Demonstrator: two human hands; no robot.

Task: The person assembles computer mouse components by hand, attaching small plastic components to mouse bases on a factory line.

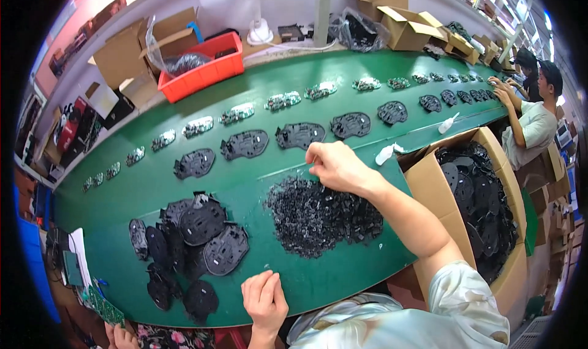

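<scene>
My right hand (337, 167) reaches over the far edge of a heap of small black plastic parts (306, 217). Its fingers are curled in a pinch, and whatever lies between them is hidden. Just beyond the fingertips, a black plastic shell (300, 135), shaped like a computer mouse base, lies in a row of similar shells. My left hand (265, 300) rests near the table's front edge with its fingers bent and pressed together. What it holds, if anything, is out of sight. To its left sits a loose pile of black shells (204, 223).
Green circuit boards (237, 113) line the green table (343, 275) behind the shells. White bottles (386, 154) lie near a cardboard box (429, 193) of black shells at right. A red bin (202, 67) stands at the back. Other people work at the far right and lower left.
</scene>
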